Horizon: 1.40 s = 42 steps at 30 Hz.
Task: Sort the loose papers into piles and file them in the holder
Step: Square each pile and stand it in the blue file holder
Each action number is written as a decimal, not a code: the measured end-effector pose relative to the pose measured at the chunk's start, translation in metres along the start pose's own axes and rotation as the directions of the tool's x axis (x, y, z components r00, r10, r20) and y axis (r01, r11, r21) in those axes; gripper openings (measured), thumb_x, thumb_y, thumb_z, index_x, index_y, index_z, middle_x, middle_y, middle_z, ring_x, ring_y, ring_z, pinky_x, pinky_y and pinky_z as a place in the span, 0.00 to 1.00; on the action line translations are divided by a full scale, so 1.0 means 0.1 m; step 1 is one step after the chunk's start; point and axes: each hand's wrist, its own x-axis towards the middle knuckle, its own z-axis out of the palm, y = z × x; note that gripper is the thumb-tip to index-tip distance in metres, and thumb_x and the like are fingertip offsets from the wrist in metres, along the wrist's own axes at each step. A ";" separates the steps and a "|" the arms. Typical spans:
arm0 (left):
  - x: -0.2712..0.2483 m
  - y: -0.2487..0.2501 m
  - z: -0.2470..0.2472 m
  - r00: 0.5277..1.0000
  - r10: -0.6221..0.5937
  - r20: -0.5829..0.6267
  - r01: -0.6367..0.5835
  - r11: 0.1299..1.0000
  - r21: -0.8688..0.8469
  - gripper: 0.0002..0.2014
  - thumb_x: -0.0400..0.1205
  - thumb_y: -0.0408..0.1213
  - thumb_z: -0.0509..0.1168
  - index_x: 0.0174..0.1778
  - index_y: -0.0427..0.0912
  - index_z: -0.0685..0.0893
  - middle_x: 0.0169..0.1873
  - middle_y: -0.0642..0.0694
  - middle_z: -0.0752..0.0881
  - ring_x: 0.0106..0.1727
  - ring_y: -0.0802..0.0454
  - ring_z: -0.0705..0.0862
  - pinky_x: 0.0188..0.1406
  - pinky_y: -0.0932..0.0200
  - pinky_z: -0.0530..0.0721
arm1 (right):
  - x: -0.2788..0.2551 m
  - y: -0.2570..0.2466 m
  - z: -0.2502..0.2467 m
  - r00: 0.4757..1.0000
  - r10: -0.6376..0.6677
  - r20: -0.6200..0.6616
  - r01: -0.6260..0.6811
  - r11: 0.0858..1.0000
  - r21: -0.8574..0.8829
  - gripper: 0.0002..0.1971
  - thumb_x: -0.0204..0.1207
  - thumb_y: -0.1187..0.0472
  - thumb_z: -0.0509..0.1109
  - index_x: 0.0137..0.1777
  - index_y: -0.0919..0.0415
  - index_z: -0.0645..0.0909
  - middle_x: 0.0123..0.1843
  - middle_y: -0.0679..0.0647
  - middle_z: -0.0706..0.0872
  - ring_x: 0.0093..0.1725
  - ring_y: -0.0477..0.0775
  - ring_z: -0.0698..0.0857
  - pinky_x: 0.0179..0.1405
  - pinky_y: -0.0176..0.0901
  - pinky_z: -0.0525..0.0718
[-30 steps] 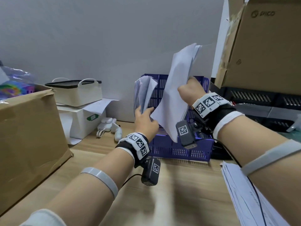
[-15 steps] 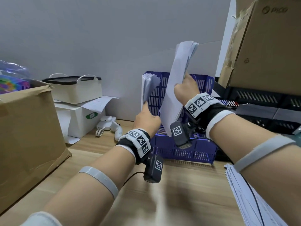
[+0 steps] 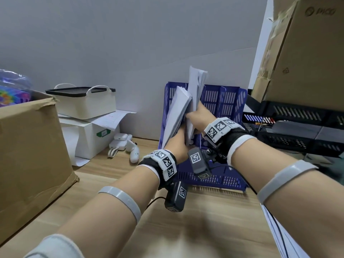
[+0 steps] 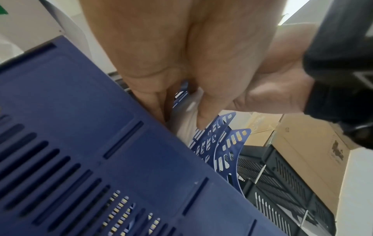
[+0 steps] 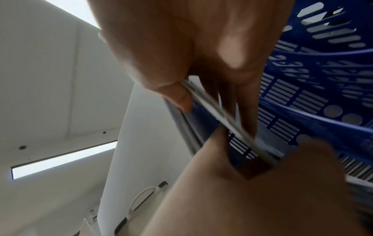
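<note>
While blurred, right hand [image 5: 201, 52] fingertips indistinct.

Your hands are on matt white paper sheets [image 3: 176, 112], thin and slightly curled. The holder [image 3: 229, 101] behind them is smooth blue slotted plastic with a dull sheen. Your desk [image 3: 204, 220] is pale wood-grain with a satin finish. At near left, the cardboard box [image 3: 31, 146] is rough brown with a torn edge
</note>
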 end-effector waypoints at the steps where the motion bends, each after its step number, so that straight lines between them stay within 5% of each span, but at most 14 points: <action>1: 0.02 -0.02 0.01 1.000 -0.001 -0.018 0.001 0.999 0.041 0.46 0.74 0.51 0.73 0.85 0.59 0.55 0.73 0.46 0.81 0.72 0.44 0.82 0.71 0.40 0.82 | 0.00 0.01 0.00 1.000 0.005 0.027 -0.005 1.000 -0.003 0.31 0.78 0.67 0.59 0.80 0.48 0.64 0.58 0.60 0.85 0.55 0.64 0.86 0.54 0.63 0.88; 4: 0.01 0.01 0.00 0.997 0.007 -0.074 -0.003 0.999 0.053 0.39 0.79 0.41 0.74 0.85 0.51 0.62 0.72 0.45 0.82 0.72 0.44 0.82 0.69 0.50 0.81 | 0.00 0.05 -0.04 0.999 -0.039 0.018 0.037 0.997 0.063 0.32 0.74 0.65 0.60 0.80 0.47 0.66 0.63 0.59 0.85 0.60 0.63 0.85 0.63 0.65 0.84; 9: -0.08 0.11 -0.06 0.995 0.018 -0.094 -0.007 0.993 0.120 0.37 0.79 0.44 0.76 0.83 0.51 0.67 0.67 0.47 0.86 0.67 0.47 0.85 0.55 0.61 0.78 | -0.05 0.15 -0.12 0.997 -0.074 -0.010 0.075 0.986 0.149 0.26 0.81 0.64 0.62 0.78 0.48 0.69 0.64 0.54 0.85 0.62 0.57 0.85 0.65 0.61 0.84; 13: -0.15 0.12 0.00 0.984 -0.091 -0.155 0.104 0.991 0.078 0.20 0.79 0.53 0.72 0.63 0.46 0.83 0.51 0.46 0.91 0.53 0.44 0.89 0.55 0.48 0.88 | -0.18 0.24 -0.14 0.982 0.042 0.184 -0.075 0.981 0.177 0.17 0.83 0.56 0.67 0.71 0.50 0.72 0.63 0.60 0.83 0.63 0.63 0.84 0.57 0.71 0.87; 17: -0.30 0.26 0.06 0.922 -0.127 -0.365 0.117 0.992 -0.049 0.14 0.82 0.50 0.70 0.51 0.42 0.80 0.42 0.47 0.86 0.47 0.43 0.86 0.47 0.51 0.83 | -0.42 0.36 -0.28 0.985 0.076 0.155 -0.102 0.981 0.167 0.23 0.82 0.51 0.67 0.76 0.53 0.72 0.63 0.59 0.86 0.58 0.61 0.90 0.59 0.64 0.88; 19: -0.42 0.36 0.13 0.922 -0.133 -0.362 0.113 0.991 -0.077 0.10 0.84 0.46 0.67 0.45 0.42 0.79 0.39 0.47 0.85 0.45 0.41 0.84 0.44 0.54 0.77 | -0.60 0.42 -0.40 0.986 0.093 0.137 -0.115 0.981 0.159 0.21 0.84 0.52 0.65 0.75 0.55 0.74 0.61 0.56 0.88 0.54 0.55 0.90 0.60 0.58 0.87; 24: -0.73 0.65 0.63 0.979 -0.206 0.005 0.196 0.923 -0.331 0.11 0.80 0.37 0.67 0.33 0.45 0.76 0.27 0.42 0.83 0.27 0.43 0.84 0.39 0.46 0.89 | -1.21 0.66 -0.80 0.969 0.224 0.101 -0.225 0.974 0.005 0.15 0.85 0.58 0.64 0.71 0.56 0.78 0.59 0.54 0.87 0.57 0.54 0.85 0.59 0.55 0.83; 27: -1.02 0.92 0.95 0.885 -0.240 0.398 0.373 0.879 -0.299 0.08 0.86 0.32 0.64 0.39 0.42 0.79 0.34 0.42 0.80 0.33 0.48 0.81 0.36 0.54 0.86 | -1.65 0.91 -1.14 0.934 0.347 0.090 -0.326 0.926 -0.190 0.13 0.84 0.59 0.66 0.66 0.56 0.81 0.54 0.54 0.84 0.56 0.52 0.81 0.54 0.47 0.82; 29: -1.19 1.06 1.12 0.816 -0.270 0.512 0.415 0.889 -0.194 0.05 0.85 0.37 0.67 0.50 0.38 0.82 0.44 0.41 0.82 0.41 0.45 0.84 0.46 0.48 0.90 | -1.98 1.06 -1.42 0.916 0.398 0.051 -0.359 0.871 -0.336 0.11 0.84 0.59 0.66 0.63 0.56 0.83 0.53 0.55 0.83 0.54 0.53 0.79 0.44 0.42 0.81; 31: -1.31 1.16 1.29 0.761 -0.295 0.578 0.440 0.889 -0.126 0.16 0.82 0.41 0.70 0.62 0.36 0.79 0.51 0.38 0.82 0.49 0.38 0.88 0.57 0.39 0.89 | -2.30 1.23 -1.69 0.875 0.483 -0.028 -0.438 0.767 -0.469 0.14 0.83 0.58 0.66 0.66 0.62 0.83 0.58 0.58 0.84 0.54 0.52 0.77 0.40 0.39 0.77; 33: -1.40 1.24 1.47 0.745 -0.318 0.587 0.452 0.887 -0.092 0.19 0.82 0.42 0.71 0.65 0.37 0.77 0.47 0.38 0.82 0.55 0.36 0.89 0.63 0.37 0.87 | -2.57 1.40 -1.94 0.814 0.573 -0.098 -0.520 0.643 -0.563 0.19 0.83 0.57 0.66 0.68 0.68 0.82 0.67 0.63 0.83 0.55 0.55 0.78 0.47 0.39 0.74; 37: -1.53 1.40 1.70 0.738 -0.345 0.581 0.496 0.860 -0.120 0.21 0.83 0.41 0.70 0.70 0.38 0.77 0.47 0.39 0.83 0.37 0.46 0.81 0.35 0.56 0.87 | -3.04 1.69 -2.25 0.652 0.717 -0.247 -0.686 0.418 -0.596 0.27 0.80 0.49 0.68 0.75 0.63 0.75 0.73 0.59 0.79 0.65 0.60 0.80 0.60 0.45 0.78; 40: -1.59 1.50 1.76 0.776 -0.337 0.533 0.414 0.910 -0.027 0.25 0.83 0.43 0.70 0.74 0.38 0.76 0.56 0.34 0.86 0.46 0.39 0.86 0.41 0.54 0.84 | -3.29 1.85 -2.23 0.608 0.756 -0.242 -0.715 0.389 -0.581 0.26 0.80 0.50 0.68 0.74 0.62 0.76 0.69 0.58 0.82 0.64 0.60 0.81 0.49 0.41 0.75; 42: -1.61 1.51 1.83 0.768 -0.345 0.539 0.440 0.896 -0.053 0.19 0.83 0.38 0.68 0.68 0.35 0.77 0.41 0.31 0.89 0.34 0.40 0.84 0.35 0.55 0.78 | -3.36 1.91 -2.19 0.615 0.751 -0.240 -0.711 0.397 -0.580 0.27 0.78 0.50 0.69 0.74 0.64 0.77 0.72 0.60 0.81 0.66 0.60 0.81 0.53 0.43 0.75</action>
